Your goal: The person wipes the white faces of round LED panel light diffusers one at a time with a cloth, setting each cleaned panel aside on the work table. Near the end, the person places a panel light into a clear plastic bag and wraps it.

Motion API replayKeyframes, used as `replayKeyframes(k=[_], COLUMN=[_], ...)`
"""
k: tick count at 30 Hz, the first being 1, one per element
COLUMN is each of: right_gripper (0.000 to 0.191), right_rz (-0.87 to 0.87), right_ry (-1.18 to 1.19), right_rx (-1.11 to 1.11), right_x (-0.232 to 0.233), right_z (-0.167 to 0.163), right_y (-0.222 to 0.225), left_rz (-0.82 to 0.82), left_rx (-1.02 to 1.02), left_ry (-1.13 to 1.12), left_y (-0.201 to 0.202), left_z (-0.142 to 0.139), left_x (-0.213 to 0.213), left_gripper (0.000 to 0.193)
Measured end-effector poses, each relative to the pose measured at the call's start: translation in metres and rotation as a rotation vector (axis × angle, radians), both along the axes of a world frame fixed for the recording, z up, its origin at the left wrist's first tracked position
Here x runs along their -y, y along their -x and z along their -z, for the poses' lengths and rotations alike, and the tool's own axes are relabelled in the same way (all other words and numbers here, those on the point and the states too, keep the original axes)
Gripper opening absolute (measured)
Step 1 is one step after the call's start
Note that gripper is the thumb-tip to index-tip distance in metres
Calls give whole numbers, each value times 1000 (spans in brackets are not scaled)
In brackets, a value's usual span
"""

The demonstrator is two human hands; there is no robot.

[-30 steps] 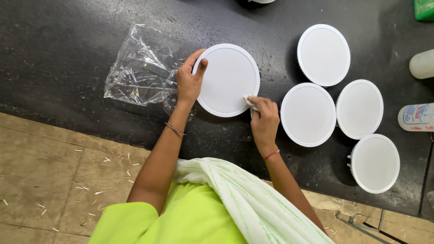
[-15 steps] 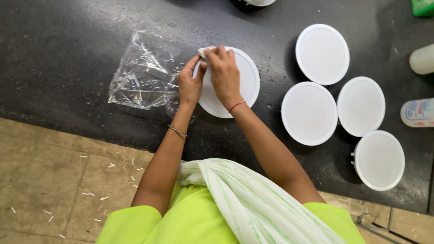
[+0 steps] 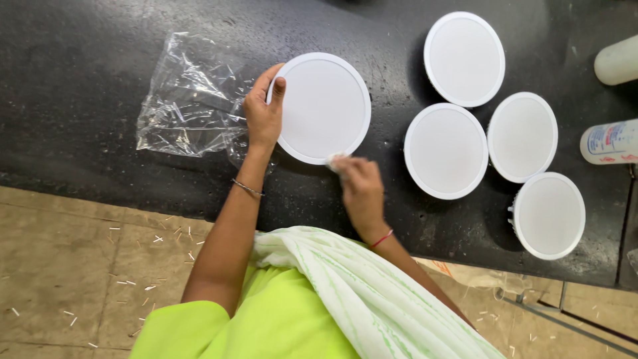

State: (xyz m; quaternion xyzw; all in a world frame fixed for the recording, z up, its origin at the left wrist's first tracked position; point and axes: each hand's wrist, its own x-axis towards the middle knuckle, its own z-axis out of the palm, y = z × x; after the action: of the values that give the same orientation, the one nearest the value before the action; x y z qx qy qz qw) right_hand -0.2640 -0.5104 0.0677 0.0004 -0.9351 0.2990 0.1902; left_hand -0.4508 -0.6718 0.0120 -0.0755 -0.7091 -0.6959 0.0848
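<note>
Pinning the round white panel [image 3: 323, 108] with my left hand [image 3: 264, 114] at its left rim, I see my right hand [image 3: 359, 188] pinching a small white wad [image 3: 334, 161] against the near edge.

— Which colours are seen around the black speckled table [image 3: 80, 80]?

— Five plain white round discs [image 3: 324, 106] are laid on it; a clear, glinting plastic bag [image 3: 186, 100] is spread left of the nearest disc.

— And below the table's edge?

— A lime-green garment [image 3: 279, 319] is worn, crossed by a white cloth [image 3: 372, 292] faintly streaked green — beige tiles [image 3: 66, 266] are flecked with pale splinters.
</note>
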Motion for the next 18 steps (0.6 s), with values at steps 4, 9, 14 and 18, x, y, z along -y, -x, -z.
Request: replayKeyframes(k=[4,9,14,18], right_gripper=[34,31,30,34], right_rz=[20,115,90,-37], right_ry=[30,-88,-216,-136], right_rx=[45,18,-29,-155], right_x=[-2,-51,-61,-16], right_z=[0,3,-1,-4], right_y=[-2,45,124,163], left_rz=[17,9,-18,97], left_rx=[-8,-10,-9,85], left_ry=[14,13,44,-59], left_y=[1,1,1,0], left_z=[1,2,-1,-6], left_x=[1,0,1,8], left_gripper=[75,76,76,87])
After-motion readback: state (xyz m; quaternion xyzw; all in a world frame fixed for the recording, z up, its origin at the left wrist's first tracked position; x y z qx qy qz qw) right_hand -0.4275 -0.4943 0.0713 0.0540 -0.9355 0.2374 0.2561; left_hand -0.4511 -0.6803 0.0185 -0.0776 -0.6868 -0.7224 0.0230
